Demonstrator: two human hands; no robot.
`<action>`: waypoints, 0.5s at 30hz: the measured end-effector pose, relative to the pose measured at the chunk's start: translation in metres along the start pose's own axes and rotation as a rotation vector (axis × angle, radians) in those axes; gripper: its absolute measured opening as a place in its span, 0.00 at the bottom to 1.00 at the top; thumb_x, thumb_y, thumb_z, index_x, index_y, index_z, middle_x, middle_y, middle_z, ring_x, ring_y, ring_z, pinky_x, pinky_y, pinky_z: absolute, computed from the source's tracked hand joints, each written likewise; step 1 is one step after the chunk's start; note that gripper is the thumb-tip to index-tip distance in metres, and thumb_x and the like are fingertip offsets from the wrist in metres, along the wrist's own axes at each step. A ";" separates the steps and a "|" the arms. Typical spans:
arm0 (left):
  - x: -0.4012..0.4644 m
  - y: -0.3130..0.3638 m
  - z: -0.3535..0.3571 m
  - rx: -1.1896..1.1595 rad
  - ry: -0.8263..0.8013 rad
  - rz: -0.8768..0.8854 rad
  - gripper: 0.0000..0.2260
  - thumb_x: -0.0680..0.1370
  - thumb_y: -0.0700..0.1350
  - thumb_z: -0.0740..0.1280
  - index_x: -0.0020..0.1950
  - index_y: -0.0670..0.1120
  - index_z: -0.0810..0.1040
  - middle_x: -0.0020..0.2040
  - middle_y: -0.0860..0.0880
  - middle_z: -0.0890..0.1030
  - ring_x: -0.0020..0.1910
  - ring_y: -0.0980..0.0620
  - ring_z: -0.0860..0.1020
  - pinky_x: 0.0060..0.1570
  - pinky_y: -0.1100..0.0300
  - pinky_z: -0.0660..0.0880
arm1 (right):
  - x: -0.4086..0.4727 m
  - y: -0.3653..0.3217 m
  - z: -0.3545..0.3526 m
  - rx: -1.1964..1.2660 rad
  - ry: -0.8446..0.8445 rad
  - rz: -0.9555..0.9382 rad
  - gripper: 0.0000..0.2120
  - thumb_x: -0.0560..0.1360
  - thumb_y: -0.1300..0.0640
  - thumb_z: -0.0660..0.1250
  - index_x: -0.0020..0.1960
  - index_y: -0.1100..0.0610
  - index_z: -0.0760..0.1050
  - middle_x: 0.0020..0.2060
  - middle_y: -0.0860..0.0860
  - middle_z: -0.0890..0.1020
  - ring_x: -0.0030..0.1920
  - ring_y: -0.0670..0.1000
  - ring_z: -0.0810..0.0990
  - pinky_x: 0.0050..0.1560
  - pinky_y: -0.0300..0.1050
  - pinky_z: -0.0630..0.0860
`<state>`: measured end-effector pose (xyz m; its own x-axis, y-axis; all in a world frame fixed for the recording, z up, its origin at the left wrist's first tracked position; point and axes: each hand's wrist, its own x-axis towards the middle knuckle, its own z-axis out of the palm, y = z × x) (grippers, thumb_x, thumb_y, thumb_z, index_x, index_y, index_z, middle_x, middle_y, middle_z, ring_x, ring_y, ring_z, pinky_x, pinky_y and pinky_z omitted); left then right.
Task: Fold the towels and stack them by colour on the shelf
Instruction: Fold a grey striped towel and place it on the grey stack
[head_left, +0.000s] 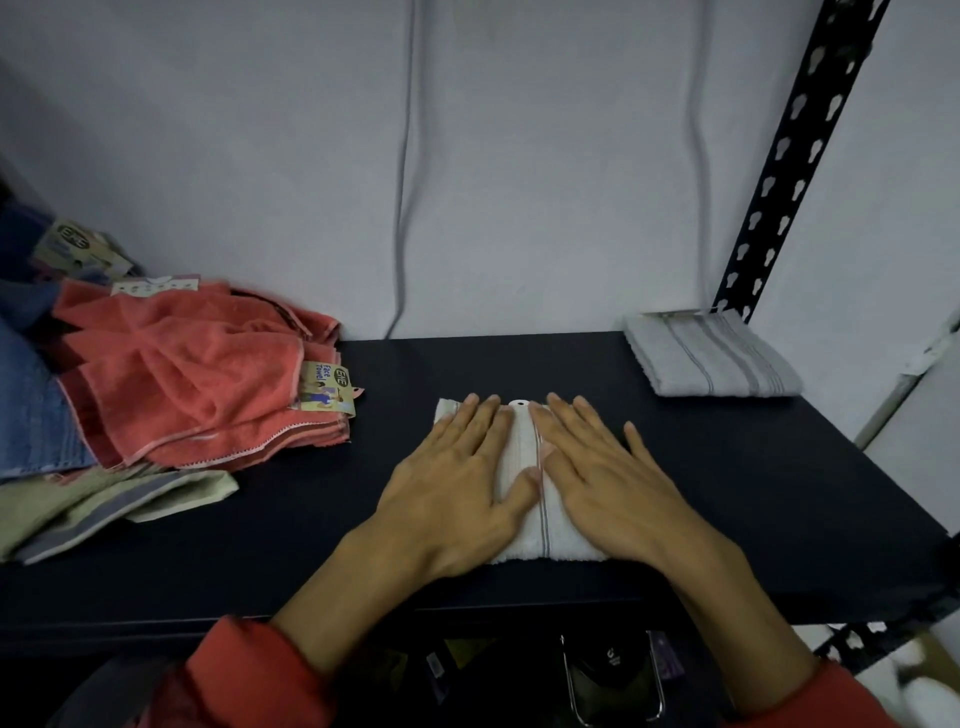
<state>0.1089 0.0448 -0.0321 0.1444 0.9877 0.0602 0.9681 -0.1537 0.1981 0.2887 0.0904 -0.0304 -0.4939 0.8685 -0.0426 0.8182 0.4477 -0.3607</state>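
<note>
Shelf: a dark, flat shelf board (727, 493) fills the middle of the view, with a pale wall behind it and a black perforated upright (795, 156) rising at the far right corner.
White towel under the hands: a folded white towel (524, 457) with thin grey stripes lies near the middle of the shelf, its long side running from near to far; a small white tag (518, 403) shows at its far edge.
Left hand: the left hand (457, 488) lies flat, palm down, on the left half of the white towel; its fingers are straight and slightly spread, and the thumb reaches toward the towel's centre stripe.
Right hand: the right hand (602, 478) lies flat, palm down, on the right half of the same towel; its fingers are straight and a little apart, with the little finger over the towel's right edge.
Sleeves: both forearms come from red sleeves (244, 670) at the near edge.
Folded grey-white towel: a second folded towel (711, 358), pale with grey stripes, sits at the far right of the shelf, just beside the upright and well apart from the hands.
Unfolded pile: on the left lies a loose heap, with coral-red towels (182, 379) on top carrying a "Face Towel" paper label (327, 387), a blue towel (31, 405) at the far left, and a pale green towel (104, 504) with a grey band nearest.
Wall cables: two grey cables (402, 208) hang down the wall behind the shelf.
</note>
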 end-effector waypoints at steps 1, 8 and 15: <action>-0.001 0.001 -0.001 0.008 -0.015 -0.006 0.38 0.80 0.70 0.44 0.83 0.50 0.41 0.83 0.54 0.40 0.80 0.60 0.35 0.79 0.58 0.37 | 0.001 0.005 -0.003 0.012 -0.006 0.013 0.24 0.85 0.43 0.40 0.79 0.37 0.37 0.78 0.35 0.37 0.78 0.42 0.34 0.79 0.52 0.34; -0.001 0.006 -0.011 0.053 -0.110 0.058 0.55 0.68 0.84 0.45 0.83 0.49 0.36 0.82 0.54 0.36 0.79 0.58 0.32 0.80 0.53 0.37 | -0.008 0.023 -0.021 0.220 -0.013 -0.016 0.25 0.81 0.35 0.47 0.78 0.33 0.51 0.81 0.44 0.49 0.80 0.44 0.41 0.80 0.48 0.41; -0.022 0.016 -0.030 -0.096 0.085 0.349 0.36 0.76 0.72 0.61 0.78 0.53 0.64 0.80 0.58 0.61 0.77 0.61 0.59 0.72 0.64 0.61 | -0.025 0.042 -0.047 0.282 0.164 -0.067 0.21 0.82 0.45 0.61 0.75 0.38 0.66 0.77 0.39 0.63 0.76 0.40 0.59 0.73 0.38 0.56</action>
<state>0.1153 0.0198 -0.0013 0.4414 0.8697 0.2208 0.8390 -0.4873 0.2423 0.3497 0.0976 -0.0009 -0.4717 0.8718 0.1322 0.6603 0.4486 -0.6023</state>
